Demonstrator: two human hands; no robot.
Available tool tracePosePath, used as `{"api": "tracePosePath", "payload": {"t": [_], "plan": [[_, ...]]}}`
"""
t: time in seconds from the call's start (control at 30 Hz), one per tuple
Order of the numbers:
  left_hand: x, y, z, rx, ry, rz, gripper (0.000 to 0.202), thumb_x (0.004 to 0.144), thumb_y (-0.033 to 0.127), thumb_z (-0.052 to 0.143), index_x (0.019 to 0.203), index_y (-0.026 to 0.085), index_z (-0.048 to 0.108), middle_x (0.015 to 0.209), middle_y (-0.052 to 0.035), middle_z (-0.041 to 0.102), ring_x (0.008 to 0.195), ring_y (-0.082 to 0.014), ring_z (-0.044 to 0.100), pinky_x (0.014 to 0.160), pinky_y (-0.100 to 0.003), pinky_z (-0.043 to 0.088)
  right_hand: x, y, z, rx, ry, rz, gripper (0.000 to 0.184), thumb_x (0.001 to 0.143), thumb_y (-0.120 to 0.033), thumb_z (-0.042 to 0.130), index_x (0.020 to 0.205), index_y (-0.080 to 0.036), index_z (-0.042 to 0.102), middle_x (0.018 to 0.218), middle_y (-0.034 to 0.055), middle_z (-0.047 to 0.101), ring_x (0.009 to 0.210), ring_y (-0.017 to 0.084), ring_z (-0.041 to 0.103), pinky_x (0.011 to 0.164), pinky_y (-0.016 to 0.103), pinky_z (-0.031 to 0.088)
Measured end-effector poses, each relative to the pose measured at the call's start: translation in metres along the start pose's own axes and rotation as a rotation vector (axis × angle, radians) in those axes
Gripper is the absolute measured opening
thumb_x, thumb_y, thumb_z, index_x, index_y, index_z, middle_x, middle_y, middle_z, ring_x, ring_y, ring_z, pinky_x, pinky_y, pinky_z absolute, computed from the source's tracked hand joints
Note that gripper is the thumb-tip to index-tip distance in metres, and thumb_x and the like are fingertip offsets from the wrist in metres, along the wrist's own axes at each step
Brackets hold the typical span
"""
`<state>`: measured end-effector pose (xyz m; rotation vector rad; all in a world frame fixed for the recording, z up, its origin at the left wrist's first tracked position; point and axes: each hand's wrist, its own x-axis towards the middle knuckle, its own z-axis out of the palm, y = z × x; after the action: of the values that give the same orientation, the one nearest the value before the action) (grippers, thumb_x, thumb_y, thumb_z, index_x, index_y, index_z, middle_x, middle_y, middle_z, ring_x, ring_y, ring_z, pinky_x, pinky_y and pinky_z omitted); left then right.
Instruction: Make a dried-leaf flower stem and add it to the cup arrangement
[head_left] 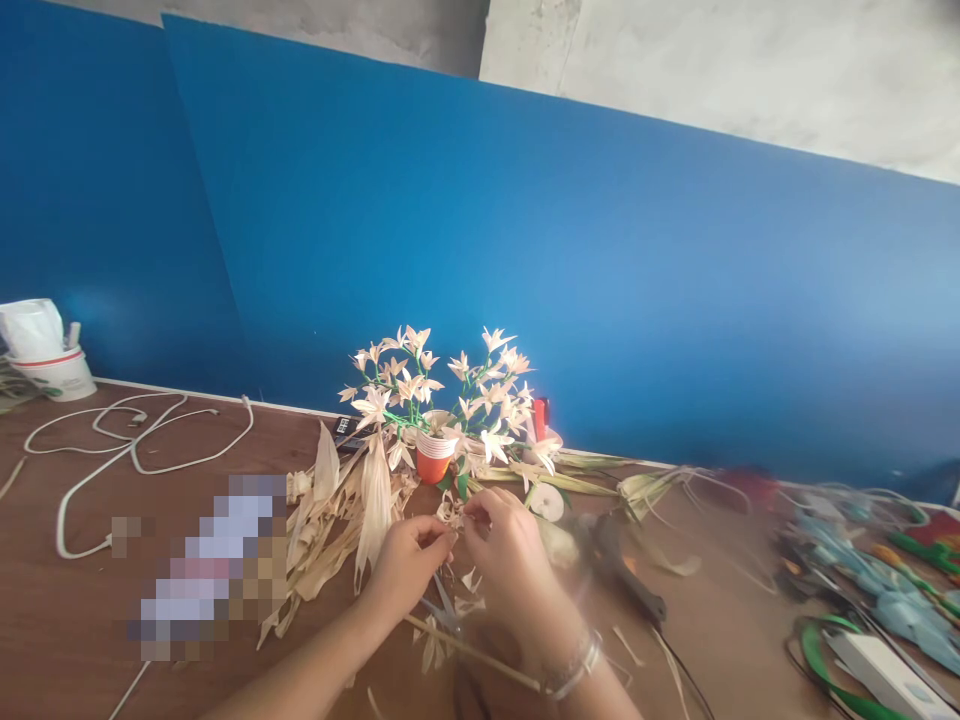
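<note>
My left hand (412,555) and my right hand (511,545) meet over the table, with fingertips pinched close together. Between them is a small pale corn husk piece (450,512) with petal-like ends, partly hidden by my fingers. Just beyond stands an orange-and-white cup stack (435,462) holding pale husk flowers (409,385) on green stems, with more such flowers (495,395) to its right. Beneath my hands lie scissors (444,603), husk scraps (433,648) and a thin stick (480,655). Dried corn husks (334,540) are heaped beside my left hand.
A white roll (547,502) and a dark glue gun (628,582) lie right of my right hand. Farther right are a green coil (814,645), a white power strip (889,675) and blue scraps. A white cable (135,450) and tub (56,375) sit left. A blue panel (562,260) rises behind.
</note>
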<state>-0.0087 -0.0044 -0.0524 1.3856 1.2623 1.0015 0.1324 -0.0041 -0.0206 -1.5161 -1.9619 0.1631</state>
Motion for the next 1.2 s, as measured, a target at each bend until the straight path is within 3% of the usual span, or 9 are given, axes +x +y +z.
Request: {"api": "tracePosePath", "payload": {"t": [0.23,0.37,0.47,0.57,0.67,0.73,0.83,0.97,1.2], "plan": [[0.000,-0.001,0.001,-0.018,-0.002,0.000,0.023,0.072,0.031,0.053,0.054,0.018,0.059,0.055,0.0012,0.059,0.056,-0.0156,0.052,0.058,-0.025,0.037,0.000,-0.001,0.001,0.013,0.002,0.003,0.014,0.074,-0.007,0.052,0.072,-0.019,0.058,0.072,0.0030,0.062,0.072,0.018,0.056,0.063,0.026,0.039],[0.002,0.000,-0.001,-0.080,-0.010,-0.018,0.025,0.073,0.036,0.055,0.058,0.018,0.061,0.056,0.0006,0.060,0.059,-0.0161,0.053,0.060,-0.026,0.038,0.001,0.000,-0.004,0.066,0.042,0.031,0.005,0.079,-0.019,0.056,0.084,-0.020,0.058,0.078,0.0038,0.064,0.075,0.019,0.057,0.066,0.027,0.040],[0.005,0.002,-0.005,-0.102,0.012,-0.052,0.023,0.071,0.037,0.057,0.060,0.018,0.063,0.058,0.0005,0.061,0.059,-0.0159,0.053,0.059,-0.025,0.038,0.003,0.005,-0.008,0.091,0.058,0.096,0.013,0.087,-0.025,0.046,0.091,-0.019,0.057,0.081,0.0047,0.065,0.074,0.018,0.058,0.066,0.027,0.040],[0.008,0.005,-0.011,-0.101,0.047,-0.075,0.024,0.070,0.040,0.058,0.061,0.018,0.063,0.059,0.0006,0.061,0.057,-0.0151,0.051,0.055,-0.024,0.036,0.003,0.010,-0.003,0.005,-0.103,0.159,0.021,0.088,-0.020,0.039,0.080,-0.018,0.059,0.070,0.0035,0.064,0.061,0.016,0.055,0.057,0.025,0.036],[0.010,0.007,-0.017,-0.109,0.059,-0.053,0.026,0.070,0.042,0.059,0.060,0.018,0.063,0.059,0.0003,0.062,0.058,-0.0154,0.052,0.055,-0.024,0.036,0.000,0.009,0.010,-0.015,-0.282,0.082,0.021,0.076,-0.012,0.049,0.060,-0.019,0.060,0.057,0.0005,0.061,0.055,0.014,0.052,0.053,0.024,0.032],[0.011,0.010,-0.019,-0.106,0.085,-0.029,0.025,0.069,0.040,0.059,0.059,0.018,0.063,0.059,0.0003,0.061,0.059,-0.0156,0.053,0.056,-0.024,0.038,-0.004,0.004,0.021,0.003,-0.346,0.003,0.019,0.070,-0.009,0.053,0.058,-0.020,0.063,0.061,0.0006,0.063,0.062,0.015,0.056,0.057,0.023,0.035],[0.010,0.015,-0.020,-0.118,0.115,0.001,0.023,0.069,0.038,0.060,0.056,0.018,0.062,0.057,0.0007,0.061,0.058,-0.0153,0.054,0.057,-0.024,0.039,-0.010,-0.006,0.038,0.002,-0.382,-0.068,0.020,0.070,-0.010,0.054,0.074,-0.020,0.070,0.079,0.0041,0.068,0.078,0.017,0.059,0.067,0.024,0.040],[0.009,0.019,-0.020,-0.192,0.121,-0.016,0.023,0.068,0.038,0.062,0.055,0.018,0.061,0.055,0.0016,0.060,0.056,-0.0142,0.053,0.055,-0.023,0.039,-0.013,-0.012,0.053,-0.041,-0.380,-0.123,0.034,0.069,-0.008,0.051,0.098,-0.017,0.069,0.104,0.0112,0.065,0.097,0.024,0.056,0.080,0.031,0.041],[0.010,0.016,-0.019,-0.229,0.106,-0.039,0.023,0.066,0.039,0.064,0.056,0.018,0.063,0.056,0.0001,0.062,0.057,-0.0153,0.055,0.054,-0.024,0.040,-0.011,-0.008,0.068,-0.015,-0.400,-0.160,0.028,0.072,-0.012,0.051,0.092,-0.013,0.071,0.103,0.0174,0.064,0.105,0.030,0.050,0.090,0.041,0.036]]}}
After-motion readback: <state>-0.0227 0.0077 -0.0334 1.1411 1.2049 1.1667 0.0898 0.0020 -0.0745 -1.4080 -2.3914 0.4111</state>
